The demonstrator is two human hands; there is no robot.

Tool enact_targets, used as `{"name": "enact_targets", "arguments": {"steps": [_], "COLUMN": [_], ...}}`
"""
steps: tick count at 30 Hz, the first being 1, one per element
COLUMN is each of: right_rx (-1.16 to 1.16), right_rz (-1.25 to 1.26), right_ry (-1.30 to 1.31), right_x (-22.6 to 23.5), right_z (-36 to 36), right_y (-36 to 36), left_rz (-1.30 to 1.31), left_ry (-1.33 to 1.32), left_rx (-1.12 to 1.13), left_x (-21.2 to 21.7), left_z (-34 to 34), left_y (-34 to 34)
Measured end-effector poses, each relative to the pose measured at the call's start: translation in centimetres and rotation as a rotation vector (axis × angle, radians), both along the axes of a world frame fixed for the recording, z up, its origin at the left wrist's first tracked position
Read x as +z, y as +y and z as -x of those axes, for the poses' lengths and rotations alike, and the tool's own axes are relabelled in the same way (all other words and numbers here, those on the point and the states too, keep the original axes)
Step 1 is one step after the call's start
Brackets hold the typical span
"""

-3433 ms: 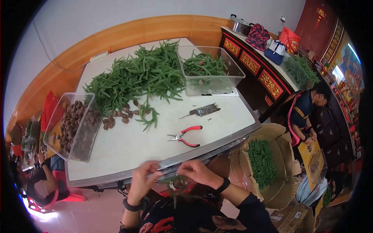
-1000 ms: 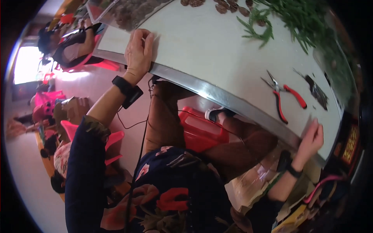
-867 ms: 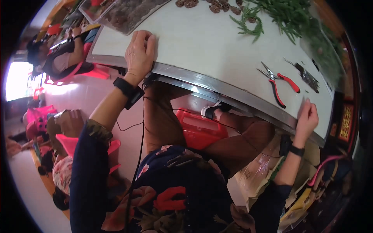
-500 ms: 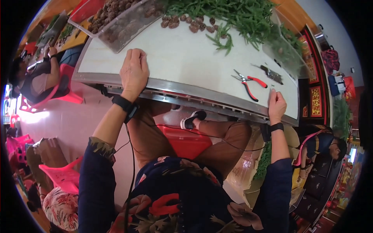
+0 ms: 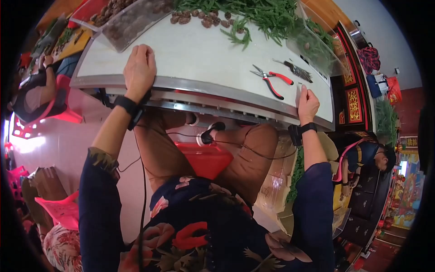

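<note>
1. My left hand (image 5: pixel 139 70) lies flat on the white surface (image 5: pixel 199 54), near its metal front edge. My fingers are spread a little and my grip holds nothing.
2. My right hand (image 5: pixel 308 100) rests at the front edge of the surface, far over on the right side. The fingers are curled in, with the tips close together (I cannot tell if something small is pinched there).
3. Each wrist has a black band on it, and a thin black wire runs down from the left one.
4. The red-handled pliers (image 5: pixel 271 80) lie on the surface just beside my right hand, up and to its left. Nothing touches them.
5. A small dark metal tool (image 5: pixel 297 70) lies just past the pliers, a bit farther from me.
6. A big heap of green stalks (image 5: pixel 267 16) sits at the far side of the surface. One loose green sprig (image 5: pixel 239 37) lies apart from the heap.
7. Some brown nuts (image 5: pixel 199 17) lie near the greens, well away from my hands.
8. A clear box (image 5: pixel 136 19) with more brown bits stands at the far left, beyond my left hand.
9. Another clear box (image 5: pixel 317 45) stands at the far right, with greens in it.
10. My knees in brown trousers poke out under the surface, and a red stool (image 5: pixel 204 158) is between them.
11. Another person (image 5: pixel 364 156) sits low down on my right.
</note>
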State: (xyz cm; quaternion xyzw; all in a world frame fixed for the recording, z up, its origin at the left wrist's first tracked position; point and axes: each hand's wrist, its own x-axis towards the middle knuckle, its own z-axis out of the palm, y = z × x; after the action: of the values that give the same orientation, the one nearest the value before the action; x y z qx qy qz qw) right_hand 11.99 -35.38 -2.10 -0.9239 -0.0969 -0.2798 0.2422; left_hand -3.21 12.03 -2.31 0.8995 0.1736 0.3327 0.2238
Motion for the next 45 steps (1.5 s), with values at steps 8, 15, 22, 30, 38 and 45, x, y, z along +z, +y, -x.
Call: {"name": "enact_targets", "arguments": {"steps": [8,15,22,30,38,45], "right_rx": [-0.025,-0.036,-0.036,-0.028,-0.029,0.001], "right_rz": [-0.205,-0.246,-0.265,-0.25,-0.234,-0.258], "right_ry": [-0.085,-0.125,-0.104,-0.118,-0.088,-0.042], "right_x": [0.1,0.0,0.1,0.4,0.1,0.3], "right_z": [0.6,0.6,0.7,0.5,0.6,0.8], "right_y": [0.7,0.4,0.7,1.0,0.7,0.5], "left_rz": [-0.036,-0.041,-0.063,-0.065,-0.012,-0.011], "left_ry": [0.025,0.08,0.071,0.043,0.025,0.049], "left_rx": [0.016,0.049,0.052,0.056,0.061,0.063], "left_x": [-0.3,-0.1,-0.1,0.0,0.4,0.6], "left_z": [0.3,0.1,0.2,0.0,0.5,0.2], "left_y": [0.6,0.3,0.2,0.4,-0.3,-0.5]}}
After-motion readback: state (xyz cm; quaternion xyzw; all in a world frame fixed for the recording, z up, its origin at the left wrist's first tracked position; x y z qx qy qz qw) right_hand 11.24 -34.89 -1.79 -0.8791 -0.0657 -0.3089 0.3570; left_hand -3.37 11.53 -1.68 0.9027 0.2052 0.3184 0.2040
